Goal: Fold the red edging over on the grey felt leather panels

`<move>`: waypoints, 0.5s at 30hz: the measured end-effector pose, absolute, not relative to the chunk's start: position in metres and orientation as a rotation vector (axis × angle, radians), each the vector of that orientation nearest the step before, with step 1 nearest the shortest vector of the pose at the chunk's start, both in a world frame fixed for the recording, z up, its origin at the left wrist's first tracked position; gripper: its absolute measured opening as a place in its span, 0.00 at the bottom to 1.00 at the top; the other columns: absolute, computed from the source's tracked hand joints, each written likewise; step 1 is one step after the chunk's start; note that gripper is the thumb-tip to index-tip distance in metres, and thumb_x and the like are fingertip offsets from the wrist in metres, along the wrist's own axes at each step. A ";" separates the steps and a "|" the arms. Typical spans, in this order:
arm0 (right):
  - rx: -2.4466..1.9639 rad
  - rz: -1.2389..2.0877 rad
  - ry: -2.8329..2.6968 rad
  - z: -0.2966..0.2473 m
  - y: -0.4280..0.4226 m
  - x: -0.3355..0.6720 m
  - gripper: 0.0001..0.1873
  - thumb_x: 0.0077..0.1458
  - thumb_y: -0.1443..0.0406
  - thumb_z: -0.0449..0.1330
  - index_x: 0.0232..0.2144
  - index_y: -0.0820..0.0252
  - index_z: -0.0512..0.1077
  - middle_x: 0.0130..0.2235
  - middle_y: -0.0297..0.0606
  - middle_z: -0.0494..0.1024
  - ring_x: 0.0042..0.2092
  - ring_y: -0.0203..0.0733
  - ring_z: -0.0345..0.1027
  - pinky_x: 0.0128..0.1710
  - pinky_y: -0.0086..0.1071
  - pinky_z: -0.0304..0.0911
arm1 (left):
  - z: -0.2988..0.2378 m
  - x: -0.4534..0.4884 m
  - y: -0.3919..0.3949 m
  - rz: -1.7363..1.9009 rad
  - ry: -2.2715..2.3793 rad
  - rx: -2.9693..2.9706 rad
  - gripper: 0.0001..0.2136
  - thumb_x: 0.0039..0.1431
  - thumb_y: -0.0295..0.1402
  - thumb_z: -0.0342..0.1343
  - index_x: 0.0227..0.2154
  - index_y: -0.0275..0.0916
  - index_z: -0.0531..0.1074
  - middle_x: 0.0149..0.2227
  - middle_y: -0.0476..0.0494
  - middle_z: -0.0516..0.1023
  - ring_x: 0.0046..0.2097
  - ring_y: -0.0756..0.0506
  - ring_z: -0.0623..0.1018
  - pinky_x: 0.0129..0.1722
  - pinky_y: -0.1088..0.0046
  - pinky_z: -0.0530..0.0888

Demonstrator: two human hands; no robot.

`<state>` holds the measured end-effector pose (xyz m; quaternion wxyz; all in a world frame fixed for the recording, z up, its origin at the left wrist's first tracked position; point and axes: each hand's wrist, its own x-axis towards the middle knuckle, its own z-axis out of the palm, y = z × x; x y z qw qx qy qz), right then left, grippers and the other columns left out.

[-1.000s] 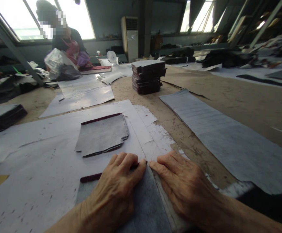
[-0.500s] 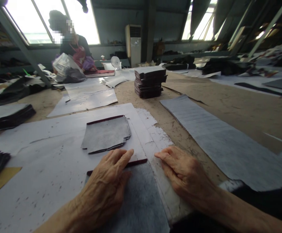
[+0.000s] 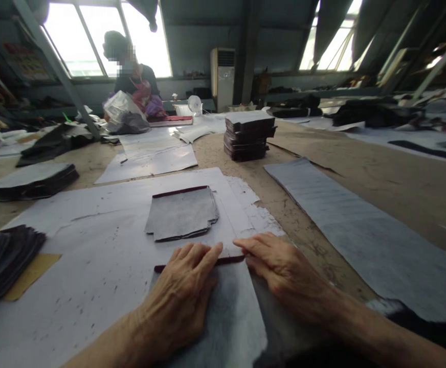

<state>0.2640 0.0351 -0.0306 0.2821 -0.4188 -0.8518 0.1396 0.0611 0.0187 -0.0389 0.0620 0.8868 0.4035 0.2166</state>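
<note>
A grey fabric piece with a narrow dark red folded edge lies in front of me, its near part running out of view. My left hand rests across it, fingers bent together over the folded edge and thumb tucked beneath. At the far right corner, my right hand has its fingers closed, index finger and thumb at the end of the fold. Just beyond the hands is a small stack of grey fabric pieces with a similar dark red edge, on white paper.
A tall dark stack stands ahead. To the right lies a long grey fabric strip. Fanned dark pieces and a flat stack are at left. A person sits across the table.
My right hand has moved left, from beside the fabric piece onto its far right corner. The left hand stays on the fold. The view has shifted slightly left.
</note>
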 end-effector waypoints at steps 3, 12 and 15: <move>-1.203 0.487 -2.317 -0.019 0.042 0.263 0.15 0.55 0.71 0.47 0.36 0.60 0.73 0.35 0.40 0.72 0.41 0.42 0.63 0.42 0.36 0.60 | -0.039 0.064 0.020 0.724 1.287 2.615 0.22 0.52 0.22 0.46 0.52 0.35 0.56 0.43 0.38 0.66 0.45 0.40 0.65 0.46 0.54 0.66; -1.287 0.845 -2.347 0.001 0.050 0.268 0.14 0.57 0.63 0.50 0.28 0.55 0.75 0.33 0.33 0.73 0.36 0.36 0.66 0.38 0.29 0.58 | -0.031 0.066 0.024 0.856 1.311 2.419 0.09 0.42 0.19 0.50 0.27 0.37 0.69 0.32 0.43 0.65 0.36 0.44 0.67 0.35 0.65 0.66; -1.282 0.597 -2.401 -0.009 0.044 0.263 0.17 0.57 0.64 0.49 0.22 0.59 0.73 0.28 0.34 0.71 0.30 0.35 0.65 0.32 0.29 0.56 | -0.032 0.065 0.024 0.946 1.265 2.423 0.11 0.41 0.18 0.49 0.26 0.37 0.71 0.33 0.43 0.66 0.37 0.45 0.67 0.34 0.67 0.66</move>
